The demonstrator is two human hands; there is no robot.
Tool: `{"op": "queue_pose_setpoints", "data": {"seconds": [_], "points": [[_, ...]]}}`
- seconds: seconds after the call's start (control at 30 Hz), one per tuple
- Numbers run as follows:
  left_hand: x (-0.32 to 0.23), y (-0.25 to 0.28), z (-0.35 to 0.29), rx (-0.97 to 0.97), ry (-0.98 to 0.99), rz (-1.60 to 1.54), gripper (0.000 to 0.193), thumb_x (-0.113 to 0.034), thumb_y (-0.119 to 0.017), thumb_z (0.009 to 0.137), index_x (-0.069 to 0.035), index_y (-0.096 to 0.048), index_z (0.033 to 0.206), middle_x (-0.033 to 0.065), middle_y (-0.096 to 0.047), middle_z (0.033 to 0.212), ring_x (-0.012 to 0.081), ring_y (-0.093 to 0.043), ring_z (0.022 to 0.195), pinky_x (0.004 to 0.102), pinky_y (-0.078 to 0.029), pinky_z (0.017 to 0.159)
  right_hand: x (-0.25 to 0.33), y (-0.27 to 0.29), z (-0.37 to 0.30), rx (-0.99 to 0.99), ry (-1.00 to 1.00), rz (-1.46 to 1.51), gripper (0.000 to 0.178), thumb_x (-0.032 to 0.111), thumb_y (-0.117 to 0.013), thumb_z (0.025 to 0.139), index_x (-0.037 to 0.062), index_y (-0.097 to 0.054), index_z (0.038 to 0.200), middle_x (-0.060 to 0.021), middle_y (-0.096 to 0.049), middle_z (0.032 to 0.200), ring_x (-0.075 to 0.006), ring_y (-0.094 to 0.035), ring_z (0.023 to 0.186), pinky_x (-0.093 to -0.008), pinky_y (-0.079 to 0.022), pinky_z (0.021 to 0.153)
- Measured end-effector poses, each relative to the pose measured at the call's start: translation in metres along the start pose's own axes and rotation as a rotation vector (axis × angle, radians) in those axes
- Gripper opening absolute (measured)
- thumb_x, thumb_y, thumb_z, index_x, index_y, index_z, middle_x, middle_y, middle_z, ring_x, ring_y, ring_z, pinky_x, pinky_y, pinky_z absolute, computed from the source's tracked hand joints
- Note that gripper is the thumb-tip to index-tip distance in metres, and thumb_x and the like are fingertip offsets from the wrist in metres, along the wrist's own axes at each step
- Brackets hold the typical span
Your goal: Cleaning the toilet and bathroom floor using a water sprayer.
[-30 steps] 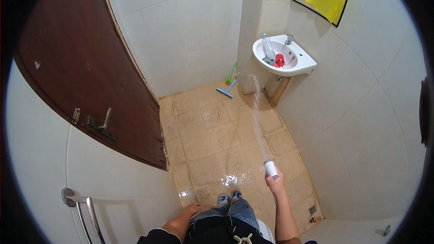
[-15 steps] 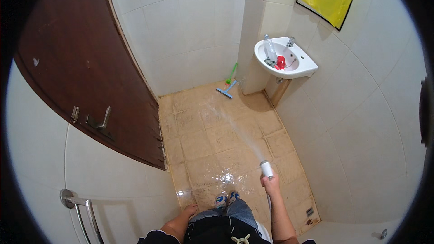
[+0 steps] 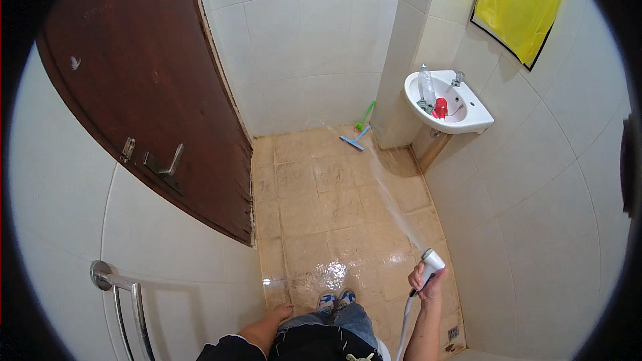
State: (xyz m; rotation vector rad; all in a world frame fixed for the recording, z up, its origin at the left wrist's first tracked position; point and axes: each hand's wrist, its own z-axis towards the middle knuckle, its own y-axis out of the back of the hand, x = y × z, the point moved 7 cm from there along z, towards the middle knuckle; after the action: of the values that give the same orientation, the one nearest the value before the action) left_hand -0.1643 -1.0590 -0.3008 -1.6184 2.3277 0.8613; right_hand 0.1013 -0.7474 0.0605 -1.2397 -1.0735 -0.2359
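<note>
My right hand (image 3: 428, 285) is wrapped round a white handheld bidet sprayer (image 3: 435, 260), its pale hose (image 3: 405, 324) running down past my forearm. From the nozzle a jet of water (image 3: 393, 206) shoots across the beige tiled floor (image 3: 307, 210) toward the far wall. Beside my left thigh hangs my left hand (image 3: 284, 310), loosely open, with nothing visible in it. At the far end of the floor, a blue squeegee (image 3: 356, 140) lies beside a green-handled brush (image 3: 364, 117) that leans by the wall. Wet patches shine in front of my shoes (image 3: 336, 299).
A brown door (image 3: 160, 113) stands on the left, with a metal grab bar (image 3: 137, 311) nearer me. On the right wall, a white sink (image 3: 478, 119) holds a clear bottle (image 3: 426, 85) and a red item (image 3: 441, 108). A floor drain (image 3: 453, 333) is at the near right.
My right hand has swung right and up with the sprayer, turning it. The water jet has moved right, now reaching near the squeegee. My view has shifted slightly; my left hand stays by my thigh.
</note>
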Motion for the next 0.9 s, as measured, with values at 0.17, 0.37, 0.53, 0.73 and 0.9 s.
{"op": "queue_pose_setpoints", "data": {"seconds": [0.17,0.37,0.53,0.73,0.9], "points": [[0.004,-0.002,0.001,0.0,0.012,-0.01,0.037,-0.024,-0.042,0.07,-0.012,-0.049,0.104,0.0134,-0.048,0.104,0.0259,-0.045,0.097,0.0313,-0.034,0.084,0.005,0.007,0.003,-0.058,0.068,-0.008,0.06,0.067,-0.039,0.06,0.0073,-0.042,0.069,0.0012,-0.034,0.042,-0.0064,-0.029,0.03,-0.0172,-0.024,0.029],[0.002,-0.001,-0.003,0.011,0.026,-0.076,0.036,-0.022,-0.045,0.068,-0.011,-0.051,0.102,0.0136,-0.05,0.101,0.0252,-0.048,0.094,0.0302,-0.036,0.081,-0.009,-0.008,-0.002,0.02,0.025,-0.105,0.061,0.069,-0.035,0.059,0.0089,-0.042,0.067,0.0021,-0.032,0.039,-0.0067,-0.027,0.028,-0.0174,-0.022,0.028],[-0.029,0.011,-0.021,-0.039,-0.027,0.033,0.035,-0.022,-0.043,0.069,-0.011,-0.051,0.101,0.0138,-0.05,0.102,0.0256,-0.047,0.094,0.0304,-0.035,0.082,0.007,0.025,-0.002,-0.219,0.152,-0.008,0.06,0.068,-0.034,0.061,0.009,-0.042,0.066,0.0023,-0.032,0.04,-0.0065,-0.027,0.028,-0.0173,-0.021,0.028],[-0.009,0.002,-0.008,-0.037,-0.022,0.071,0.035,-0.023,-0.043,0.069,-0.013,-0.051,0.102,0.0142,-0.048,0.104,0.0263,-0.045,0.098,0.0303,-0.033,0.085,-0.014,-0.014,-0.007,0.16,-0.104,-0.078,0.061,0.069,-0.037,0.059,0.0086,-0.041,0.069,0.0019,-0.034,0.041,-0.0061,-0.029,0.03,-0.0174,-0.024,0.029],[-0.018,0.008,-0.009,-0.009,0.009,0.05,0.037,-0.023,-0.044,0.068,-0.015,-0.05,0.103,0.0137,-0.047,0.105,0.0266,-0.044,0.098,0.0302,-0.032,0.086,0.004,0.024,-0.003,-0.231,0.185,-0.01,0.06,0.068,-0.034,0.062,0.009,-0.042,0.068,0.0026,-0.032,0.04,-0.0068,-0.029,0.029,-0.0182,-0.023,0.03]]}}
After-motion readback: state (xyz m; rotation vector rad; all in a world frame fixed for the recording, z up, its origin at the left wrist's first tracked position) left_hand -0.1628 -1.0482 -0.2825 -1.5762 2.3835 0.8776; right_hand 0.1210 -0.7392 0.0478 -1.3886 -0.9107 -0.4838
